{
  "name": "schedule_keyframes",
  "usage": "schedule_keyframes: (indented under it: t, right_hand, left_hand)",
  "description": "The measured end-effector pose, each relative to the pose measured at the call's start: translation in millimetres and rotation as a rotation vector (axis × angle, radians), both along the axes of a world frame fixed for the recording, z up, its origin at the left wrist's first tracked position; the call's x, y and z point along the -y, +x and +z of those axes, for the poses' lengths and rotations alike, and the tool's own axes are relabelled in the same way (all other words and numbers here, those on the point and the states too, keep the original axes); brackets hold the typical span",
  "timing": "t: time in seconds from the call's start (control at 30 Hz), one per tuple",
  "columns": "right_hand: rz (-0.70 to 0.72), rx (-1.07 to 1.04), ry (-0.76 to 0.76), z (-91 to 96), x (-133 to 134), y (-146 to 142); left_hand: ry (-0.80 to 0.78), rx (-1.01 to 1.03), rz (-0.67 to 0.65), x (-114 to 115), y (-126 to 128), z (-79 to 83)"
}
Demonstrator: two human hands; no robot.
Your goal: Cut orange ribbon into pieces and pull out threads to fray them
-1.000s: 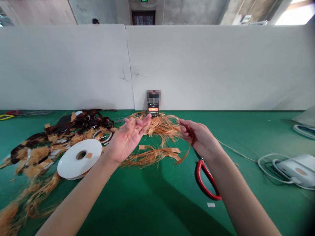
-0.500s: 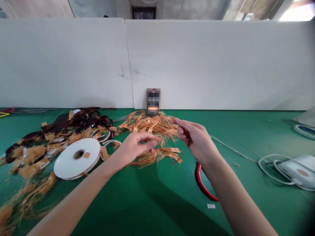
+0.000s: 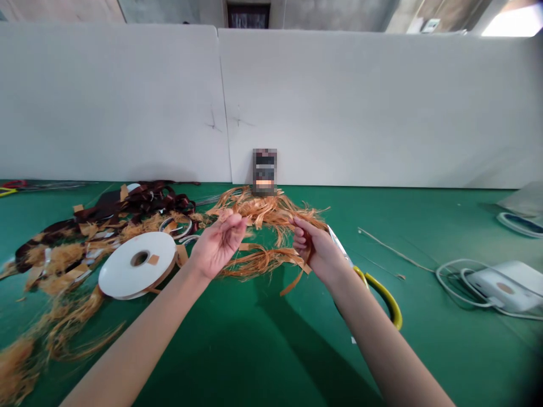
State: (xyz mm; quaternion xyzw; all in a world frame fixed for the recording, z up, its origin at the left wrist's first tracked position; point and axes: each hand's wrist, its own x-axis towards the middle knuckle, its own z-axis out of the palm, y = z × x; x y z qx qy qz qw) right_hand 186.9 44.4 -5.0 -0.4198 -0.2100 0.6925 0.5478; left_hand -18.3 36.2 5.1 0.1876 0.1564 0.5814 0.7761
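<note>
My right hand (image 3: pixel 316 244) is closed in a pinch on a narrow copper-coloured ribbon (image 3: pixel 292 284), whose tail hangs below the palm. To its left, my left hand (image 3: pixel 220 240) is turned palm up, fingers curled and pressed together; whatever is between the fingertips is too fine to make out. Behind and below both hands lie a pile of shredded copper ribbon (image 3: pixel 265 210) and a loose bundle of the same strands (image 3: pixel 254 263). Scissors with a yellow handle (image 3: pixel 388 297) lie partly hidden under my right forearm.
A white ribbon spool (image 3: pixel 121 268) lies at left, beside dark brown ribbon loops (image 3: pixel 144 206) and frayed tan fibres (image 3: pixel 61 263). A white adapter with cable (image 3: pixel 509 285) sits at right. A blurred upright device (image 3: pixel 264 172) leans on the white partition (image 3: pixel 373 107) behind the green table.
My left hand has rolled palm up, its fingers closing together. My right hand has shifted slightly left and down with the ribbon. More of the scissors shows, including the yellow handle.
</note>
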Motion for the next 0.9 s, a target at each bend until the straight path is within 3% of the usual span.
schedule_keyframes:
  t: [0.1, 0.27, 0.37, 0.47, 0.6, 0.77, 0.9]
  right_hand:
    - [-0.017, -0.072, -0.017, -7.8, 6, -3]
    - [-0.045, -0.198, -0.03, -27.2, 12, -2]
    - [-0.035, -0.238, -0.039, -40.7, 16, -4]
    - [-0.002, -0.259, -0.035, -49.6, 22, -9]
    - [0.035, -0.291, -0.002, -49.7, 29, -13]
    - [0.05, -0.322, 0.031, -43.1, 35, -15]
    - [0.057, -0.345, 0.052, -41.5, 35, -15]
  left_hand:
    - [-0.115, -0.076, -0.09, -3, -4, -14.1]
    - [-0.178, -0.283, -0.242, -5, -8, -42.6]
    - [-0.152, -0.432, -0.447, 0, -10, -55.7]
    - [-0.083, -0.379, -0.558, 6, -12, -67.2]
    - [-0.025, -0.178, -0.348, 13, -12, -75.9]
    - [0.026, -0.035, -0.121, 16, -9, -75.9]
    - [-0.047, 0.149, 0.019, 17, -11, -73.1]
